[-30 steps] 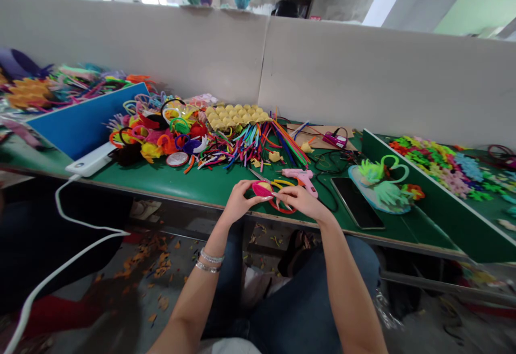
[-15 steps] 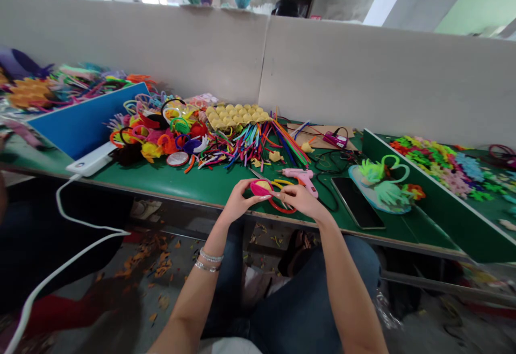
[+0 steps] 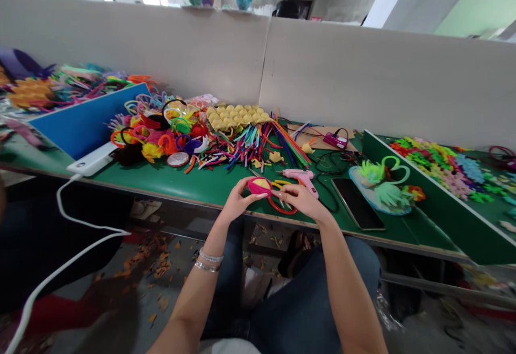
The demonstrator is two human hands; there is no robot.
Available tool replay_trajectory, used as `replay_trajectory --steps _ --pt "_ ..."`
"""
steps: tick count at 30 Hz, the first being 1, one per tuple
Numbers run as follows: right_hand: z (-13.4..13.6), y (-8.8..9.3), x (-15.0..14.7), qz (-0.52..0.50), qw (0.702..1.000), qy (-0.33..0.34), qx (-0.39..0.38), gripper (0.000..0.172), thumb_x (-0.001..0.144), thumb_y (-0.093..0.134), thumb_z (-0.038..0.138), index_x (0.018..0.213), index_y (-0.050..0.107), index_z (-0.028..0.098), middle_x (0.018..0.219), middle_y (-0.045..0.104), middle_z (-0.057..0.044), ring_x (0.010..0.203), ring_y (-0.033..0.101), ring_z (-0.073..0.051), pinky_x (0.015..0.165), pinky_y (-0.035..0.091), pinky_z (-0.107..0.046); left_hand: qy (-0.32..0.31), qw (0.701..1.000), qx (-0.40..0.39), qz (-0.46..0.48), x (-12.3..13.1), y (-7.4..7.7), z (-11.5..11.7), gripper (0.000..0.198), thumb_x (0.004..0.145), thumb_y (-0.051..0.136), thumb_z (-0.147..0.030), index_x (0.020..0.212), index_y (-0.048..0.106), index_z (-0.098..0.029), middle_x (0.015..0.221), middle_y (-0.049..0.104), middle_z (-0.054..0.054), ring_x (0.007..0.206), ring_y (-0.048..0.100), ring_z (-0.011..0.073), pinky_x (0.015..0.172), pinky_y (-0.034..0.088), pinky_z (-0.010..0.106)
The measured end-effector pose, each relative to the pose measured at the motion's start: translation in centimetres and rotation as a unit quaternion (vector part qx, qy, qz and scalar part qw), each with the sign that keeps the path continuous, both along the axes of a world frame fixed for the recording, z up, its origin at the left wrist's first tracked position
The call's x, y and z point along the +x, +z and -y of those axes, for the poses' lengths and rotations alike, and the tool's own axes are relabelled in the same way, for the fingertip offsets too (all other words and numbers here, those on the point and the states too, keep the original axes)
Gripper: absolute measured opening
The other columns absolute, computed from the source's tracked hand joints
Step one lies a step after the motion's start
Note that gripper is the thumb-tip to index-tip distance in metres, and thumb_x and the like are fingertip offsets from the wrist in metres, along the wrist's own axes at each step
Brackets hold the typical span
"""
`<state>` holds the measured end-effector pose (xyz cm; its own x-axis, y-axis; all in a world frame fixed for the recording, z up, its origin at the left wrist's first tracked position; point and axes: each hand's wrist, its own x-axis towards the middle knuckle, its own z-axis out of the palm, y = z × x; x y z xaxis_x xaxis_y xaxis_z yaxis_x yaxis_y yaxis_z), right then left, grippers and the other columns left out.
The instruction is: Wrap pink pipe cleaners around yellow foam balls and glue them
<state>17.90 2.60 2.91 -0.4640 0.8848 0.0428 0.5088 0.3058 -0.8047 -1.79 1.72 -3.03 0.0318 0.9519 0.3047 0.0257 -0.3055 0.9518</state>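
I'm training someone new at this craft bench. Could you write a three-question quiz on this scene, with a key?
1. Which colours show on the craft piece in the left hand?
A. Pink and yellow
B. Blue and white
C. Green and black

2. True or false: the smartphone lies to the right of the glue gun.

3. Fill the gap: bracelets circle the person's ____ forearm.

Key: 1. A; 2. True; 3. left

Silvery bracelets [image 3: 212, 257] are worn on the left forearm [image 3: 193, 289] at seven o'clock, blue jeans [image 3: 304, 300] and pale cloth [image 3: 231, 346] toward six.
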Motion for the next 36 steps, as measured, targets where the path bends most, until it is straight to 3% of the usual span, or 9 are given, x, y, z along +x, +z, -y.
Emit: replay_trajectory --steps 4,9,21,30,36 --pt "0.0 0.2 0.0 -0.024 0.998 0.006 -0.051 0.049 0.072 0.051 0.066 0.06 0.05 0.019 0.056 0.045 0.001 0.054 0.04 -0.011 0.054 0.036 -0.028 0.003 1.0 0.004 0.005 0.0 -0.1 -0.1 0.048 0.064 0.072 -0.037 0.104 0.057 -0.015 0.104 0.064 0.009 0.098 0.061 0.0192 0.086 0.049 0.03" --pt "0.1 0.5 -0.1 -0.005 0.998 -0.001 -0.056 0.045 0.074 0.053 0.062 0.066 0.057 0.018 0.057 0.046 0.001 0.053 0.04 -0.011 0.052 0.032 -0.027 0.006 1.0 0.0 0.012 -0.1 -0.3 -0.2 0.048 0.064 0.072 -0.036 0.104 0.057 -0.016 0.105 0.063 0.009 0.097 0.06 0.019 0.087 0.049 0.03" --pt "0.2 0.6 -0.2 0.002 0.998 0.012 -0.068 0.05 0.073 0.051 0.065 0.066 0.058 0.016 0.057 0.047 0.001 0.054 0.04 -0.01 0.053 0.029 -0.026 -0.009 1.0 0.005 0.015 -0.2 -0.4 -0.2 0.048 0.063 0.075 -0.035 0.103 0.058 -0.016 0.102 0.061 0.008 0.097 0.058 0.0192 0.088 0.046 0.031" --pt "0.0 0.1 -0.2 0.006 0.998 -0.004 -0.065 0.047 0.074 0.051 0.062 0.068 0.058 0.016 0.057 0.048 0.003 0.05 0.038 -0.009 0.051 0.03 -0.025 -0.003 0.999 0.027 -0.033 -0.3 0.5 0.3 0.051 0.059 0.078 -0.033 0.101 0.057 -0.016 0.099 0.061 0.007 0.094 0.058 0.0182 0.087 0.046 0.031" --pt "-0.3 -0.2 0.0 0.02 0.997 -0.012 -0.071 0.044 0.073 0.053 0.06 0.069 0.059 0.016 0.059 0.051 0.002 0.051 0.038 -0.009 0.051 0.028 -0.025 -0.032 0.998 0.019 -0.044 -0.4 0.7 0.4 0.053 0.058 0.079 -0.032 0.103 0.056 -0.015 0.101 0.063 0.008 0.096 0.059 0.0188 0.088 0.046 0.032"
